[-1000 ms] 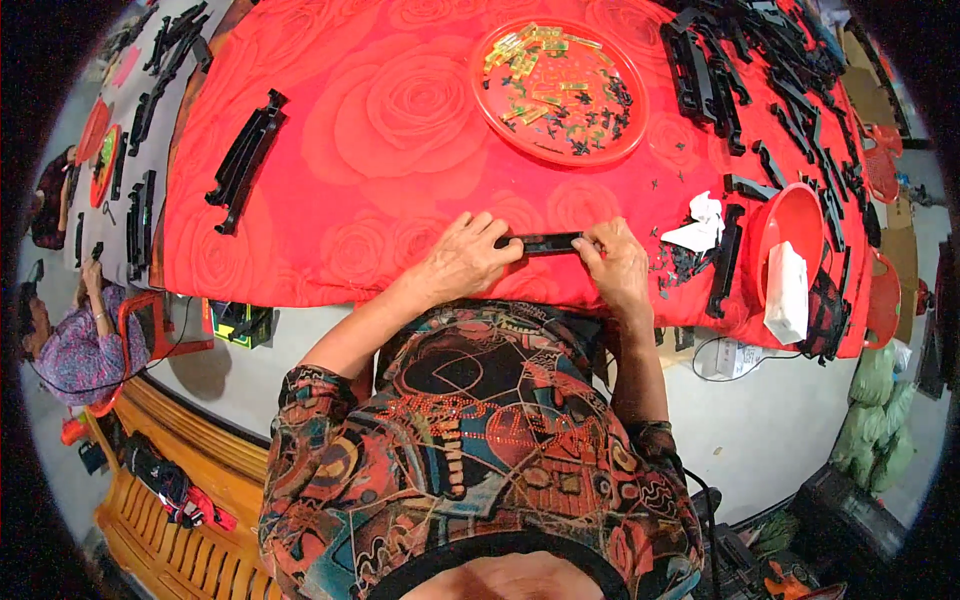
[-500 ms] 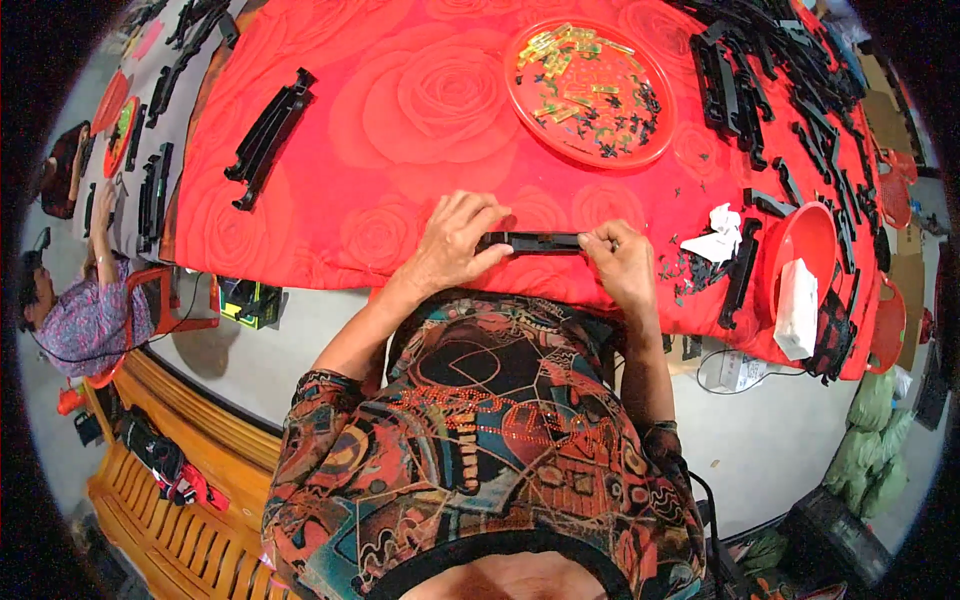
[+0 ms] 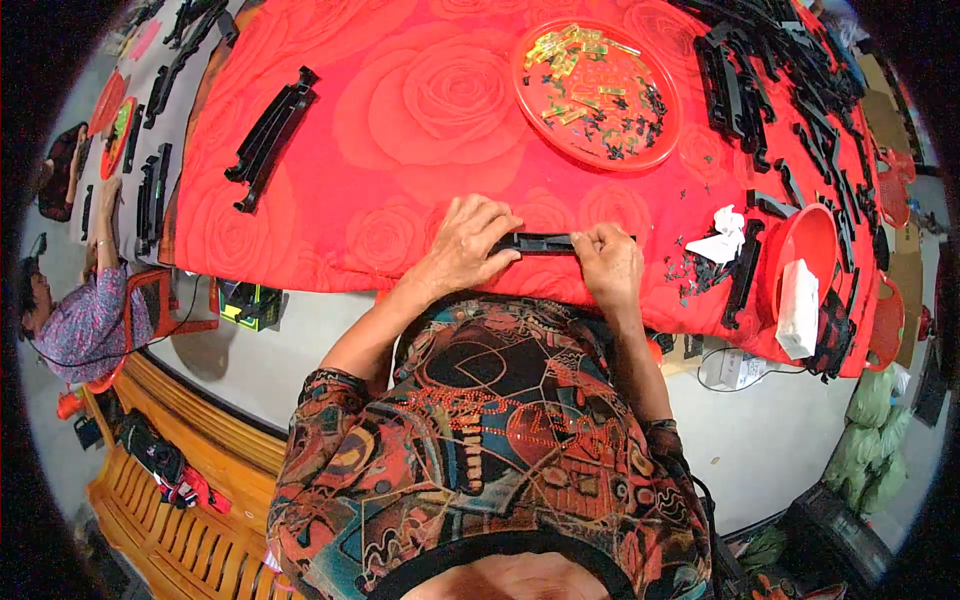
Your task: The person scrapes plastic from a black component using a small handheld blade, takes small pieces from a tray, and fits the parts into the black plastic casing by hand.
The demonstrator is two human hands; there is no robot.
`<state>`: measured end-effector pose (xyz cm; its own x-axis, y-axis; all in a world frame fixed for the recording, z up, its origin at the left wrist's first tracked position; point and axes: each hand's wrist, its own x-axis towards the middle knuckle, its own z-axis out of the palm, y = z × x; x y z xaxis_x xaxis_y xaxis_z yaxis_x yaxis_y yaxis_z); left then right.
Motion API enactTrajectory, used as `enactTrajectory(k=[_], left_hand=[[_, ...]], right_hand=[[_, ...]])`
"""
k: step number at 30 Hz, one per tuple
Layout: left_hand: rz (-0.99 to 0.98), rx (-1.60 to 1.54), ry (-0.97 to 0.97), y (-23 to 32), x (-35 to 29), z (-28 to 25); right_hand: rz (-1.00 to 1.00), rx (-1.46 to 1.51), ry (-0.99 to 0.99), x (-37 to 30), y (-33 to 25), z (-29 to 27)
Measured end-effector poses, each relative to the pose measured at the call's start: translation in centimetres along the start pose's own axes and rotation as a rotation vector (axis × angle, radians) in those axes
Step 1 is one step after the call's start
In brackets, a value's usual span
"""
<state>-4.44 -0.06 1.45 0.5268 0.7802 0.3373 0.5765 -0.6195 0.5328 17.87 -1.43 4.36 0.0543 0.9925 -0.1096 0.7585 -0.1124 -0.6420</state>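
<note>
— See what underfoot?
— See pale grey floor (image 3: 750,450), smooth, stretching left and right below the red-clothed worktop (image 3: 430,185).
— Any seating?
— Find a slatted wooden bench (image 3: 205,510) at lower left, with a red chair (image 3: 150,278) just beyond it; spot more red chairs (image 3: 888,322) at the right edge.
— And farther off?
— Notice a second worktop (image 3: 188,122), grey-topped, at upper left.
— Lit how?
— Looks bright, with a soft shadow (image 3: 207,352) on the left floor.
</note>
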Motion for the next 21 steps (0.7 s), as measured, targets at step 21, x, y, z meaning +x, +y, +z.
enactTrajectory(k=[21], left_hand=[[0.027, 0.023, -0.011, 0.0, 0.6, 0.0]], right_hand=[[0.104, 0.18, -0.064, 0.2, 0.5, -0.3]])
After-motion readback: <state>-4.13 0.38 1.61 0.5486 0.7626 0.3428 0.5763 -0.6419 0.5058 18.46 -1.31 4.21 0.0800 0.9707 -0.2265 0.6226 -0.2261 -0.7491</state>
